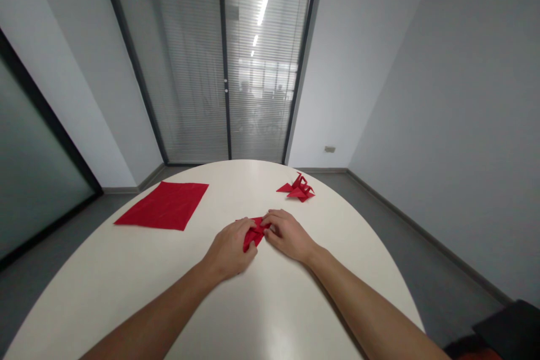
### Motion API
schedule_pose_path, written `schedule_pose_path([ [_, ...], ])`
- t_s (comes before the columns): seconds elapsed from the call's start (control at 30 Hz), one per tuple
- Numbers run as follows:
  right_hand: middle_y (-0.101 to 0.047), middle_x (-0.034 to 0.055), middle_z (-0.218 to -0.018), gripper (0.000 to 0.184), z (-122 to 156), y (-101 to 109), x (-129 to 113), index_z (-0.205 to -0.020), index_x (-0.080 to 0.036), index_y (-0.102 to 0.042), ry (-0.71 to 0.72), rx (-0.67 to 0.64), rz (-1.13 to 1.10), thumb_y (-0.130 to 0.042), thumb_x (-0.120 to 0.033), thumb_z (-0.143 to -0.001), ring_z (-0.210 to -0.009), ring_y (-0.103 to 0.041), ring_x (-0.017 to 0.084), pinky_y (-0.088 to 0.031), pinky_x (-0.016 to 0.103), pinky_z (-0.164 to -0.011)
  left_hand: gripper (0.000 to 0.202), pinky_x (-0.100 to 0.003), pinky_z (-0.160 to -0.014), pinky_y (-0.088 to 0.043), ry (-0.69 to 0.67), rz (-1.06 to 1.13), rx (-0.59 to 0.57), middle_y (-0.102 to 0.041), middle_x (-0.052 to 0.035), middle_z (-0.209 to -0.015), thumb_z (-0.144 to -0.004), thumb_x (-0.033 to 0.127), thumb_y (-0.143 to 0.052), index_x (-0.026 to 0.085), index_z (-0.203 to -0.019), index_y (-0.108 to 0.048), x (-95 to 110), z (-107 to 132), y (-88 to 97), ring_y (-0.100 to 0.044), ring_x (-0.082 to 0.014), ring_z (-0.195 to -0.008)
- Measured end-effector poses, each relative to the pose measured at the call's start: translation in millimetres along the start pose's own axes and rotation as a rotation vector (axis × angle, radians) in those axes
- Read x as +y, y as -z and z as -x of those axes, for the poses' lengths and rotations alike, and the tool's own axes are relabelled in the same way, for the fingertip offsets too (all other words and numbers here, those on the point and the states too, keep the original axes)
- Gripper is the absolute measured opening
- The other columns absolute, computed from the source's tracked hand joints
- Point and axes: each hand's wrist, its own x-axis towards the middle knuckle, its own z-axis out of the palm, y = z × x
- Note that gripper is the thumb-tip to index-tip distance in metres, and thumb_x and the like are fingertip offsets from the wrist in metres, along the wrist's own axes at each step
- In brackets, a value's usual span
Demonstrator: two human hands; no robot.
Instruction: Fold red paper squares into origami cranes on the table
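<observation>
A partly folded piece of red paper lies on the white table between my two hands. My left hand is curled over its left side, with thumb and fingers gripping it. From the right, my right hand pinches the paper's upper right part with bent fingers. Both hands hide much of the paper, so its exact folded shape cannot be made out. Beyond my right hand sit folded red paper cranes, close together with pointed wings.
A flat sheet of red paper with faint creases lies at the left of the round white table. Behind the table stand glass panels with blinds. A black object is at the lower right, beside the table.
</observation>
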Motion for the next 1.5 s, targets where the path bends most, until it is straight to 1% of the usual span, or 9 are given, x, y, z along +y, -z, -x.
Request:
schedule_pose_path([
  [0.27, -0.066, 0.0029, -0.087, 0.011, -1.7, 5.2, -5.8, -0.092, -0.020, -0.063, 0.028, -0.001, -0.015, -0.056, -0.011, -0.089, -0.087, -0.058, 0.019, -0.042, 0.032, -0.085, 0.028, -0.040, -0.092, -0.051, 0.009, -0.081, 0.058, -0.072, -0.0068, -0.110, -0.080, 0.025, -0.063, 0.024, -0.108, -0.065, 6.8, 0.3, 1.8, -0.064, -0.0260, -0.102],
  [0.43, -0.068, 0.0035, -0.091, 0.009, -1.3, 7.6, -8.1, -0.093, -0.021, -0.062, 0.061, 0.011, 0.020, -0.056, -0.015, -0.091, -0.089, -0.060, 0.020, -0.041, 0.035, -0.090, 0.029, -0.039, -0.094, -0.051, 0.045, -0.106, 0.074, -0.073, -0.0059, -0.110, -0.083, 0.026, -0.062, 0.025, -0.112, -0.066, 9.8, 1.1, 0.1, -0.067, -0.0252, -0.103],
  [0.67, -0.069, 0.0058, -0.104, 0.011, -0.9, 10.0, -10.1, -0.100, -0.023, -0.065, 0.080, 0.042, 0.011, -0.057, -0.020, -0.093, -0.107, -0.060, 0.023, -0.041, 0.041, -0.101, 0.021, -0.035, -0.088, -0.052, 0.136, -0.117, 0.091, -0.074, -0.0040, -0.111, -0.089, 0.026, -0.056, 0.024, -0.108, -0.067, 9.1, 0.1, 2.8, -0.068, -0.0225, -0.101],
  [0.87, -0.059, 0.0097, -0.130, 0.036, 0.5, -3.2, -2.2, -0.123, -0.023, -0.058, -0.087, 0.203, -0.144, -0.063, -0.020, -0.087, -0.123, -0.053, 0.024, -0.042, 0.042, -0.107, 0.025, -0.035, -0.088, -0.053, 0.162, -0.110, 0.119, -0.073, -0.0032, -0.114, -0.091, 0.020, -0.051, 0.024, -0.111, -0.064, 7.9, -0.3, 6.5, -0.068, -0.0216, -0.101],
  [0.9, -0.058, 0.0097, -0.131, 0.042, 0.5, -7.0, -0.2, -0.127, -0.023, -0.055, -0.132, 0.223, -0.203, -0.064, -0.020, -0.086, -0.121, -0.054, 0.023, -0.044, 0.042, -0.106, 0.026, -0.035, -0.089, -0.053, 0.156, -0.101, 0.126, -0.072, -0.0032, -0.115, -0.091, 0.019, -0.050, 0.023, -0.112, -0.063, 7.6, -0.4, 6.6, -0.068, -0.0214, -0.102],
  [1.0, -0.058, 0.0096, -0.131, 0.057, 0.0, -17.9, 4.6, -0.137, -0.025, -0.043, -0.286, 0.234, -0.424, -0.063, -0.021, -0.085, -0.101, -0.063, 0.019, -0.055, 0.035, -0.086, 0.027, -0.034, -0.092, -0.052, 0.133, -0.072, 0.157, -0.071, -0.0042, -0.118, -0.092, 0.018, -0.047, 0.022, -0.115, -0.061, 6.1, -1.2, 5.6, -0.067, -0.0210, -0.105],
  [1.1, -0.058, 0.0097, -0.130, 0.064, -1.3, -23.8, 6.8, -0.140, -0.026, -0.037, -0.316, 0.267, -0.563, -0.063, -0.017, -0.082, -0.092, -0.064, 0.016, -0.056, 0.032, -0.079, 0.028, -0.034, -0.094, -0.052, 0.102, -0.032, 0.200, -0.070, -0.0050, -0.118, -0.093, 0.017, -0.045, 0.022, -0.117, -0.060, 3.2, -2.4, 3.0, -0.067, -0.0207, -0.106],
  [1.23, -0.061, 0.0077, -0.125, 0.063, -2.1, -23.9, 7.6, -0.139, -0.027, -0.040, -0.272, 0.307, -0.629, -0.061, -0.013, -0.081, -0.093, -0.064, 0.016, -0.055, 0.032, -0.081, 0.029, -0.036, -0.091, -0.054, 0.112, 0.058, 0.253, -0.070, -0.0070, -0.115, -0.093, 0.015, -0.042, 0.020, -0.116, -0.059, -0.9, -4.1, -0.6, -0.067, -0.0221, -0.103],
  [1.5, -0.068, 0.0046, -0.114, 0.045, -1.5, -17.5, 0.2, -0.127, -0.024, -0.056, -0.168, 0.239, -0.503, -0.056, -0.009, -0.084, -0.101, -0.064, 0.018, -0.052, 0.037, -0.093, 0.031, -0.039, -0.097, -0.050, 0.161, 0.285, 0.335, -0.070, -0.0081, -0.111, -0.092, 0.013, -0.038, 0.019, -0.111, -0.061, -10.1, -7.3, -1.9, -0.064, -0.0215, -0.106],
])
